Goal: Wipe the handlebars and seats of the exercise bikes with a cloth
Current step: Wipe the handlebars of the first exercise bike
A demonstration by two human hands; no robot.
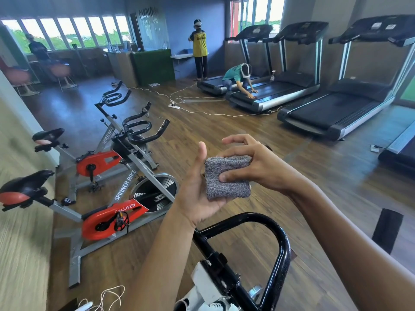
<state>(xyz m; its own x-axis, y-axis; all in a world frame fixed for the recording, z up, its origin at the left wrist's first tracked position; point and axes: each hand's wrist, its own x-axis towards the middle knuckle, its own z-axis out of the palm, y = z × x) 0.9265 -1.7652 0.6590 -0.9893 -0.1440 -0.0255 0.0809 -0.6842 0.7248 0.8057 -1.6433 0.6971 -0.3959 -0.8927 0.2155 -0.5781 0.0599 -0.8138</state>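
Squaring up the folded grey fuzzy cloth (226, 178) on my left hand (194, 196), probably flat (fingers hidden underneath), right hand (258, 167) pinching its edge; next, press it onto the black tubular handlebar (281, 243) just below.

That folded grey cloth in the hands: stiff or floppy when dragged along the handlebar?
Probably floppy: the grey cloth looks soft and thick, pinched folded by the right hand over the left hand. Likely light, since an open palm carries it. Its fuzzy weave should drag, not slip, on the glossy handlebar.
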